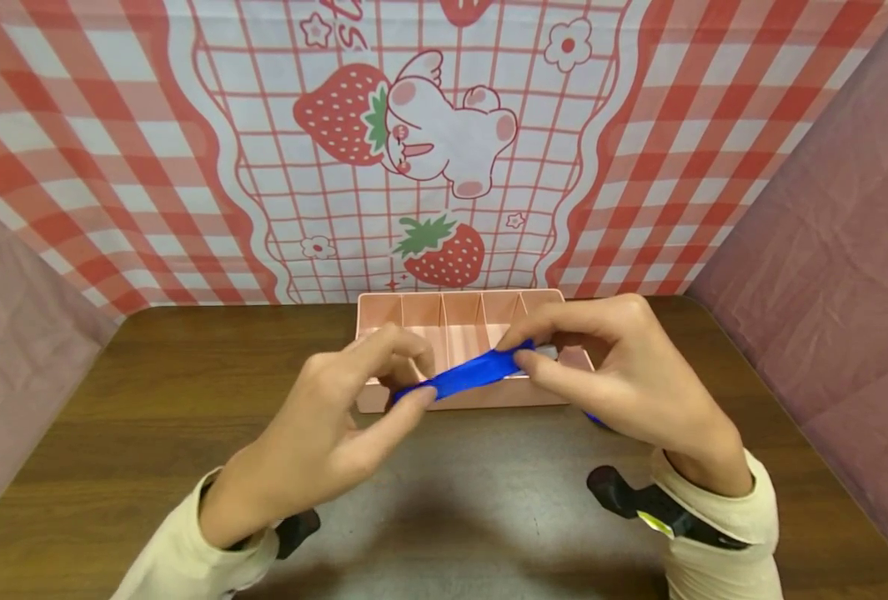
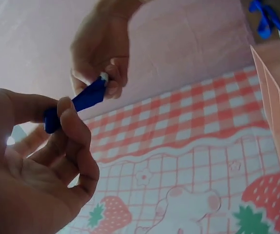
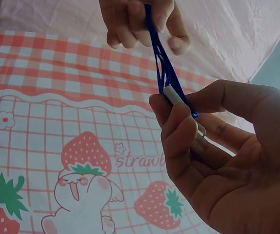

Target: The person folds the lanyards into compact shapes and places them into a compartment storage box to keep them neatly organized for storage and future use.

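- A glossy blue folded fabric strap (image 1: 481, 372) is held up in the air between the two hands, seen from the head in front of the pink compartment box
- Its long axis slants across the head view, from a lower left end up to a higher right end, where a small pale fitting (image 1: 547, 352) points rightward out of the fingers
- Seen from the right wrist, the strap's layers part slightly along their length
- The left hand (image 1: 346, 408) pinches one end between thumb and forefinger
- The right hand (image 1: 616, 367) pinches the other end, thumb against fingers, at the pale fitting
- The pale pink rigid box (image 1: 474, 396) stands on the table, long side toward the person, with upright dividers making a row of compartments
- A second blue strap (image 2: 263, 24) lies looped on the table near the box's right end
- The table (image 1: 211, 358) is dark brown with wood grain, greyer and shinier in the near middle
- Behind it hangs a red-and-white checked cloth (image 1: 248, 100) printed with strawberries, flowers and a white cartoon animal
- Creased dusty-pink fabric (image 1: 826, 217) closes both sides
- Cream sleeves (image 1: 721, 567) cover the forearms, with black devices (image 1: 616, 492) at the wrists
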